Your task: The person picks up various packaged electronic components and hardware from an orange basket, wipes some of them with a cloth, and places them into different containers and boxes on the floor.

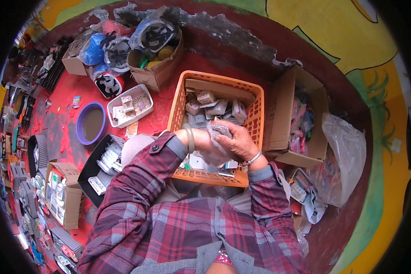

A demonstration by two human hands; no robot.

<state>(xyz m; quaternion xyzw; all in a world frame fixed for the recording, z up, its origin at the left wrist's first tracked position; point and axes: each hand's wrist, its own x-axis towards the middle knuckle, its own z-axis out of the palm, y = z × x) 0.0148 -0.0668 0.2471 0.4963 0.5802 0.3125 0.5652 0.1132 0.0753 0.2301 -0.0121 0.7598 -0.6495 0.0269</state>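
Note:
Above the orange plastic basket [178, 93], both my hands are closed on a crumpled piece of bubble wrap [218, 133]. My right hand [243, 144], with a silver bracelet at the wrist, grips it with thumb and fingers from the right. My left hand [202, 139], a pale green bangle on its wrist, comes in from the left; its fingers are mostly hidden behind the wrap and the right hand. Whether the wrap encloses something cannot be told. Inside the basket lie several small boxes [206, 97] and clear-wrapped packets [218, 108].
Left of the basket stand a white basket [115, 119], a purple basin [80, 125] of murky liquid, and a black bin [87, 173]. Behind is a carton [156, 78] with helmets [154, 35]. At right, an open carton [278, 118] stands beside a plastic bag [347, 160], near the wall.

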